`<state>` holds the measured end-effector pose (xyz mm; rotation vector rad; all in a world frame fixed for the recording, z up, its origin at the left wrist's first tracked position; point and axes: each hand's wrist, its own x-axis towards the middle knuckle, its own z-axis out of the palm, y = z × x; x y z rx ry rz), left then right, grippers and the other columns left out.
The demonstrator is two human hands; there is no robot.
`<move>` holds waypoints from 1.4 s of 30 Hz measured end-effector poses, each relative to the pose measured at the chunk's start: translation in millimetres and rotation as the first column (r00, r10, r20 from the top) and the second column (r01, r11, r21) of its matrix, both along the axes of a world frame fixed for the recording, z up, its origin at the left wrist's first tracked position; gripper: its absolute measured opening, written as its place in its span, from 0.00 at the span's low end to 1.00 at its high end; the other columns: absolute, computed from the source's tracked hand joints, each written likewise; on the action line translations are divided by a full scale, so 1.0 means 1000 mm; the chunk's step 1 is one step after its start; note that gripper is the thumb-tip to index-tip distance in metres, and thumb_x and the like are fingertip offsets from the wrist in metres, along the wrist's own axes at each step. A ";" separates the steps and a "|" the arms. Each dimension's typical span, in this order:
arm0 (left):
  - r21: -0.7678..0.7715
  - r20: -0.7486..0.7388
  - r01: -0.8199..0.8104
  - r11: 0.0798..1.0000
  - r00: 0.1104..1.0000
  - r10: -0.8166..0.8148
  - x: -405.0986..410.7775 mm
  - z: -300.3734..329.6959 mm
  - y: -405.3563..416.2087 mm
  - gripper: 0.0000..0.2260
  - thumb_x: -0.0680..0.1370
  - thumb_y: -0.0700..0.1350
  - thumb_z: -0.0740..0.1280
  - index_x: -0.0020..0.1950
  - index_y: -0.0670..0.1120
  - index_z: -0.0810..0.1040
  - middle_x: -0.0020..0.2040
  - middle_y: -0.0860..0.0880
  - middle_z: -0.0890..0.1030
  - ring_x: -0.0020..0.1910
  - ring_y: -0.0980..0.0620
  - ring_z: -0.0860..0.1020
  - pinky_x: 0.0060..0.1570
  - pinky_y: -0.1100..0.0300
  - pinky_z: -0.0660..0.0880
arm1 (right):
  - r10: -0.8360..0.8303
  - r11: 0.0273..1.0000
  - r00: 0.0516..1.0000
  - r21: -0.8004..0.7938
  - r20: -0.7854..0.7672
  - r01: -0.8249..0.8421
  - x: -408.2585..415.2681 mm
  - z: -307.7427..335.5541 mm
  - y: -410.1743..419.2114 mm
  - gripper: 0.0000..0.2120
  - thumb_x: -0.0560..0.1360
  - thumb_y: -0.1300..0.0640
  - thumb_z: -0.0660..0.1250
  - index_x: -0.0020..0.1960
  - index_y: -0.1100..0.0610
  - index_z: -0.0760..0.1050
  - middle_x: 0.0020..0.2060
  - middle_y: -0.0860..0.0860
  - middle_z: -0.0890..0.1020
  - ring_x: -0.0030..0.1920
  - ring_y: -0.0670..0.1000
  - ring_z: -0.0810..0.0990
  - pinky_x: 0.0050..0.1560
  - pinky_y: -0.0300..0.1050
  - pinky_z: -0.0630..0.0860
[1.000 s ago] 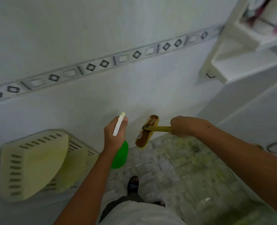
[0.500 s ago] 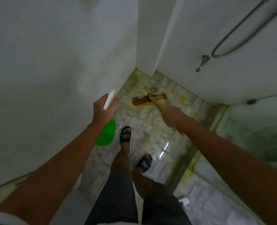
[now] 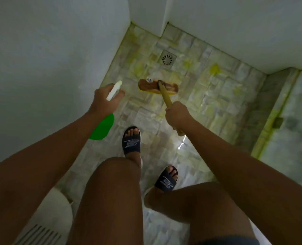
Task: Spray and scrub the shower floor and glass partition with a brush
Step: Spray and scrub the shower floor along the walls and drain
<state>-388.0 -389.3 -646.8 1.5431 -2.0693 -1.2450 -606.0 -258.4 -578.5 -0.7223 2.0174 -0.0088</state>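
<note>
Brush (image 3: 157, 87) head on the shower floor (image 3: 208, 103), near the drain (image 3: 167, 59) by the back wall.
Right hand (image 3: 177, 115) grips the brush's yellow handle; left hand (image 3: 105, 101) holds a green spray bottle (image 3: 102, 129) by its white nozzle, close to the left wall. Glass partition (image 3: 291, 121) stands along the floor's right edge; yellow stains mark the tiles.

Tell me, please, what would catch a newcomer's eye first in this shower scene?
Probably the brush, held by its handle in the right hand, its head low over the middle of the tiled floor just short of the drain. Next, the green spray bottle gripped in the left hand beside the left wall, and the yellow-green stains around the drain.
</note>
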 end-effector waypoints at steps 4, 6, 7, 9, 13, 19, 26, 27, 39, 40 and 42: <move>0.016 0.030 0.002 1.000 1.000 -0.002 -0.007 -0.085 -0.010 0.16 0.79 0.47 0.73 0.35 0.50 0.71 0.31 0.52 0.74 0.28 0.56 0.70 0.32 0.64 0.67 | 0.008 1.000 1.000 -0.008 0.024 -0.008 0.000 -0.082 -0.011 0.07 0.80 0.60 0.61 0.44 0.61 0.70 0.50 0.60 0.79 0.43 0.56 0.80 0.32 0.42 0.73; 0.031 0.046 -0.016 0.999 0.999 0.015 -0.012 -0.121 -0.017 0.16 0.78 0.47 0.74 0.34 0.50 0.72 0.30 0.51 0.75 0.29 0.56 0.71 0.33 0.64 0.69 | -0.007 0.999 1.000 -0.034 0.018 0.007 -0.003 -0.115 -0.015 0.07 0.79 0.60 0.62 0.53 0.64 0.72 0.48 0.59 0.78 0.41 0.54 0.78 0.29 0.40 0.72; 0.050 0.063 -0.039 0.998 0.997 0.036 -0.014 -0.138 -0.022 0.15 0.78 0.47 0.74 0.35 0.46 0.75 0.31 0.48 0.77 0.29 0.53 0.73 0.34 0.60 0.71 | 0.006 0.999 1.000 -0.039 0.011 -0.006 -0.004 -0.131 -0.016 0.08 0.79 0.60 0.62 0.55 0.64 0.72 0.47 0.57 0.77 0.41 0.53 0.77 0.28 0.39 0.70; 0.094 0.098 -0.073 0.993 0.993 0.064 -0.017 -0.170 -0.032 0.14 0.78 0.47 0.75 0.41 0.38 0.79 0.35 0.41 0.82 0.32 0.47 0.78 0.36 0.56 0.75 | 0.014 0.999 1.000 -0.034 -0.004 -0.014 -0.004 -0.160 -0.017 0.08 0.80 0.59 0.62 0.55 0.63 0.71 0.45 0.55 0.76 0.38 0.51 0.76 0.27 0.38 0.68; 0.111 0.145 -0.070 0.991 0.988 0.054 -0.024 -0.209 -0.048 0.17 0.77 0.50 0.75 0.39 0.37 0.79 0.31 0.41 0.81 0.25 0.51 0.78 0.32 0.58 0.76 | 0.067 0.998 0.997 -0.013 -0.045 -0.068 -0.006 -0.197 -0.015 0.06 0.79 0.58 0.62 0.52 0.60 0.69 0.48 0.56 0.78 0.35 0.49 0.74 0.28 0.40 0.69; 0.020 0.148 -0.105 0.994 0.984 0.101 -0.037 -0.234 -0.076 0.22 0.75 0.52 0.76 0.32 0.37 0.76 0.28 0.46 0.75 0.28 0.50 0.76 0.34 0.57 0.72 | 0.083 0.996 0.996 -0.031 0.011 -0.083 -0.009 -0.225 -0.035 0.08 0.79 0.56 0.60 0.55 0.58 0.65 0.45 0.56 0.74 0.35 0.57 0.80 0.24 0.49 0.79; -0.180 0.230 -0.048 0.983 0.969 0.089 -0.041 -0.242 -0.087 0.22 0.72 0.60 0.68 0.29 0.45 0.72 0.29 0.43 0.76 0.34 0.39 0.76 0.34 0.50 0.69 | 0.070 0.997 0.995 0.006 0.065 -0.070 -0.012 -0.247 -0.060 0.13 0.83 0.50 0.56 0.54 0.61 0.66 0.44 0.57 0.74 0.30 0.57 0.79 0.28 0.54 0.81; -0.156 0.202 -0.055 0.986 0.976 0.087 -0.042 -0.244 -0.089 0.22 0.72 0.61 0.68 0.31 0.42 0.75 0.31 0.40 0.77 0.34 0.39 0.77 0.35 0.49 0.70 | 0.063 0.998 0.996 0.021 0.058 -0.064 -0.012 -0.249 -0.059 0.12 0.83 0.52 0.56 0.54 0.61 0.66 0.44 0.58 0.74 0.29 0.57 0.79 0.27 0.53 0.80; -0.144 0.160 -0.199 0.969 0.962 0.221 -0.038 -0.240 -0.107 0.21 0.67 0.62 0.71 0.28 0.47 0.71 0.29 0.45 0.75 0.32 0.47 0.76 0.35 0.54 0.71 | 0.153 0.988 0.987 -0.025 -0.047 -0.154 -0.026 -0.273 -0.061 0.12 0.83 0.48 0.52 0.52 0.57 0.62 0.46 0.55 0.71 0.35 0.50 0.71 0.32 0.47 0.69; -0.133 0.150 -0.188 0.973 0.967 0.207 -0.037 -0.240 -0.109 0.21 0.67 0.62 0.71 0.27 0.47 0.70 0.28 0.46 0.73 0.30 0.47 0.74 0.33 0.55 0.68 | 0.162 0.986 0.985 -0.025 -0.058 -0.164 -0.027 -0.273 -0.060 0.12 0.83 0.48 0.51 0.52 0.57 0.62 0.46 0.55 0.71 0.35 0.50 0.71 0.34 0.48 0.70; -0.126 0.149 -0.163 0.979 0.972 0.181 -0.035 -0.241 -0.113 0.22 0.67 0.62 0.71 0.27 0.48 0.67 0.26 0.49 0.70 0.29 0.49 0.71 0.31 0.57 0.64 | 0.182 0.983 0.980 -0.023 -0.086 -0.184 -0.027 -0.276 -0.059 0.12 0.83 0.47 0.51 0.52 0.57 0.62 0.45 0.55 0.72 0.36 0.51 0.72 0.37 0.50 0.72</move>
